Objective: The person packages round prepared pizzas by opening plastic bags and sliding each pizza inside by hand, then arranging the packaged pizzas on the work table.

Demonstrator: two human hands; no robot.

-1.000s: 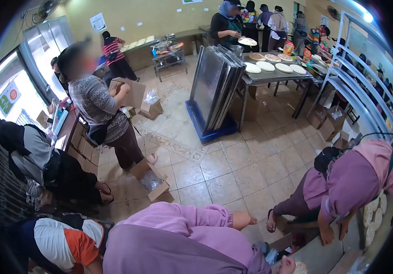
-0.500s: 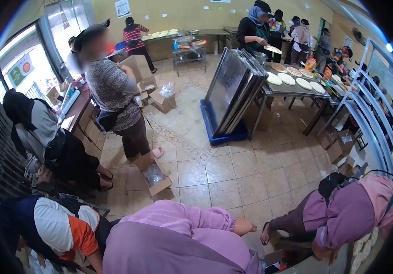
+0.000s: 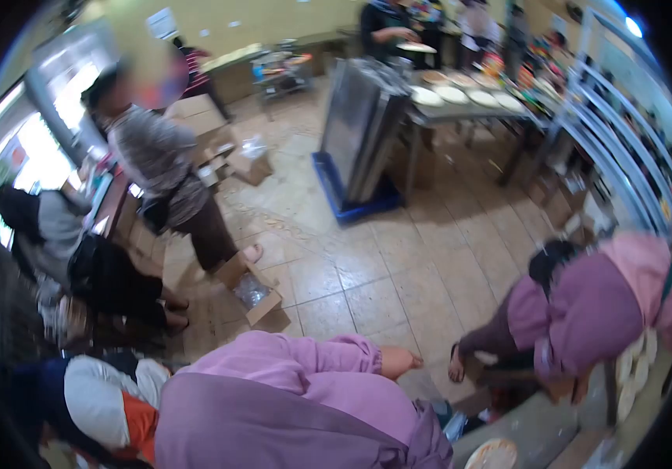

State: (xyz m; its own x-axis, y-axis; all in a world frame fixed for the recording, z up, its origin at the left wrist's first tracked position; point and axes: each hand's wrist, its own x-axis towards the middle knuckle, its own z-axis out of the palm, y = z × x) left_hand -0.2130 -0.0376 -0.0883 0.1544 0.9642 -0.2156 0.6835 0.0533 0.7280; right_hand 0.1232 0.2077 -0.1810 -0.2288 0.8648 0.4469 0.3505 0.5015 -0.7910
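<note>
Largest first: tiled floor (image 3: 430, 273), running from near to far across the middle. Head view blurred throughout.

Wearer's own clothing fills the near centre: a dull purple shawl (image 3: 266, 430) over a lighter pink garment (image 3: 273, 363). A cuffed pink limb extends to the right; the bare skin past its cuff is too blurred to tell whether it is a hand.

Near right: co-worker in a purple top (image 3: 594, 305), bent forward over a grey worktop (image 3: 535, 426). Near left: co-worker with a white and orange sleeve (image 3: 98, 399), leaning down. Left, farther off: standing person in a patterned top (image 3: 152, 148); nearer than that, another in a dark skirt (image 3: 117, 273).

Far centre: upright stack of flat metal trays (image 3: 355, 125), leaning slightly, in a blue base (image 3: 352, 211) on the floor. Just right of it, metal table (image 3: 461, 119) bearing rows of pale discs (image 3: 453, 94).

Mid-left floor: open carton (image 3: 266, 307) with clear plastic inside. Far right part of the worktop area: long pale pieces (image 3: 629, 383) side by side.

Smallest: round flatbread (image 3: 494, 455) lying on the worktop at the near edge, right of the shawl, well apart from the metal table.

Hands: left hand not clearly identifiable, spread or grip cannot be told; right hand outside the view, so its hold is likewise unknown.
</note>
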